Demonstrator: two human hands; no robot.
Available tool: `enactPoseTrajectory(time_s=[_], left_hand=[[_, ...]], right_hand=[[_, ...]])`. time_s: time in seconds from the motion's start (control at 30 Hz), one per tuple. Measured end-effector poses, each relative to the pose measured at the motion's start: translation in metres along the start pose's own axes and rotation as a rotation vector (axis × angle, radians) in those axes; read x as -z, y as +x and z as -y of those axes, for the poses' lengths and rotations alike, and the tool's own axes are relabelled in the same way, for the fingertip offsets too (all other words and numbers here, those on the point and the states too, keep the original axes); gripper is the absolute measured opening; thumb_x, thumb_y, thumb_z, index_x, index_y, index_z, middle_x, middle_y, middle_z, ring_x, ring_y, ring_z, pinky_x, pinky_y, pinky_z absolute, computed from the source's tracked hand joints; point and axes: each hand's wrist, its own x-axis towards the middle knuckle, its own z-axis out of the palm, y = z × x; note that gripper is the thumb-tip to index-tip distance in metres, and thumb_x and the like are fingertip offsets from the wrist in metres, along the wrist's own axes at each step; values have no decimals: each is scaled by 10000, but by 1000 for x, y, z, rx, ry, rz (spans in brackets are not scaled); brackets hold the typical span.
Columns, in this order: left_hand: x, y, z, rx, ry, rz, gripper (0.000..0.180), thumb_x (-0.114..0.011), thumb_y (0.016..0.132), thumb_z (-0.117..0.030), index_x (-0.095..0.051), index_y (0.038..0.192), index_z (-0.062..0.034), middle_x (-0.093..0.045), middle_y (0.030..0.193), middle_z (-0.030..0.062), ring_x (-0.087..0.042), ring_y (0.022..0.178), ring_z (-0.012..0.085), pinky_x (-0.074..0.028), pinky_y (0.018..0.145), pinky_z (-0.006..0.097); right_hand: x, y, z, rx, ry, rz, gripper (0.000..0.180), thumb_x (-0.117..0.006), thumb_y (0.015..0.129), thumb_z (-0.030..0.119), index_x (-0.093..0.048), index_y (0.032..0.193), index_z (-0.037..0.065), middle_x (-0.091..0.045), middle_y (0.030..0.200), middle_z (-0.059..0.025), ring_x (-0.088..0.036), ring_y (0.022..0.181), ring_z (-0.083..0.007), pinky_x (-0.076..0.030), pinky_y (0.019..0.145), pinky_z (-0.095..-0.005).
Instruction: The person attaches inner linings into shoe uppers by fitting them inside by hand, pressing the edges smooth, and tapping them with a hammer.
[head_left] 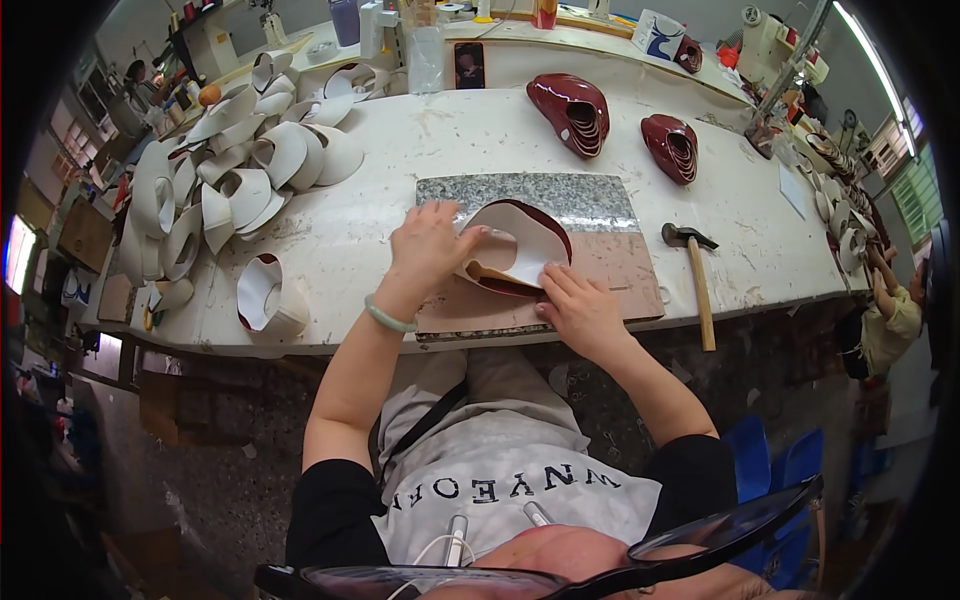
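A shoe upper with white lining and dark red outside lies opened out on a board at the table's front edge. My left hand is at its left side, thumb over the edge of the lining and fingers beyond. On the near right edge, my right hand pinches the upper, its thumb towards me. A tan strip shows along the upper's near edge. To the right of the board rests a hammer with a wooden handle, touched by neither hand.
Many white-lined shoe uppers are heaped at left, and a single one stands nearer. Nested stacks of glossy red uppers sit at the back right. A phone leans behind. At far right a person works.
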Motion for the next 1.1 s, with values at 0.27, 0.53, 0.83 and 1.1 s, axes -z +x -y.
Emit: enactPoseTrajectory(time_s=[0.27,0.53,0.83,1.1], left_hand=[[3,-22,-35,42,-394,-90,233,-687,852,-198,-626,1007,-36,-645,903,106,-648,812,246,-532,703,333],[-30,-28,-58,-38,-918,-361,185,-632,879,-60,-675,1052,-11,-645,900,108,-625,860,173,-522,654,227],[-5,10,-24,537,-1146,-41,295,-533,941,-259,-619,758,-45,-630,690,47,-609,602,148,-513,581,284],[-13,-9,-24,341,-1611,305,352,-673,899,-224,-576,1159,-8,-663,1013,71,-643,962,180,-535,842,331]], right_hand=[[16,56,37,-388,887,126,309,-578,951,280,-590,1088,3,-622,1029,-140,-592,970,-220,-453,862,-310],[-27,67,37,-379,1360,-293,325,-526,993,286,-541,1125,-10,-585,911,-26,-506,771,-78,-442,649,-228],[-5,62,12,-257,1515,-21,355,-478,1014,255,-628,1108,-53,-667,1052,-91,-629,945,-153,-499,824,-275],[7,70,-5,-310,2302,-223,610,-357,997,479,-416,1361,-6,-545,1300,-131,-511,1214,-253,-369,1057,-405]])
